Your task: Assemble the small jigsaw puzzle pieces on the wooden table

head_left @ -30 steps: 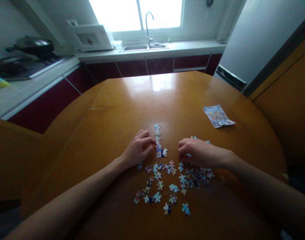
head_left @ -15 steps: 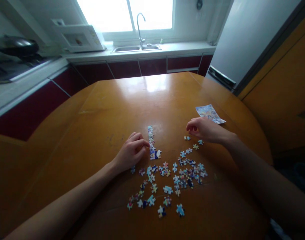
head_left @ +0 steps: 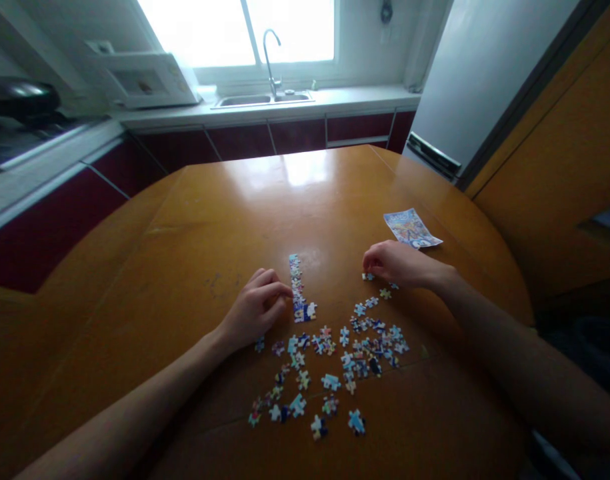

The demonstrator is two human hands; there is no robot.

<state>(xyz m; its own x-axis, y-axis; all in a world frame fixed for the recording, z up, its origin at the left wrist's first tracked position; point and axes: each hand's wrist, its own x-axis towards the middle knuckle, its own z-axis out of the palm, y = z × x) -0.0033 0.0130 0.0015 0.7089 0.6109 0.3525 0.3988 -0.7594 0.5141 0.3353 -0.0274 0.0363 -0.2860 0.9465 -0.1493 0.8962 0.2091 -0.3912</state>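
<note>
My left hand (head_left: 259,301) rests on the table, fingers loosely bent and apart, with the index fingertip against a narrow joined strip of jigsaw puzzle (head_left: 297,280). At its near end the strip turns right into a blue and white part (head_left: 305,312). On the right, the fingertips of my right hand (head_left: 385,259) are pinched down at a small light-blue and white puzzle piece (head_left: 367,276), partly covered by them. Many loose puzzle pieces (head_left: 372,353) lie scattered nearer to me, some overlapping. A yellowish piece (head_left: 385,293) sits just below my right hand.
A printed picture sheet (head_left: 413,228) lies beyond my right hand on the wooden table (head_left: 225,220). Past the table stand a counter with a sink (head_left: 245,101) and tap, a white microwave (head_left: 147,80), a pan (head_left: 19,97) on the stove, and a fridge (head_left: 489,87).
My right hand has come down so its fingertips reach the light-blue and white piece. The left hand stays by the strip. The whole view has shifted slightly.
</note>
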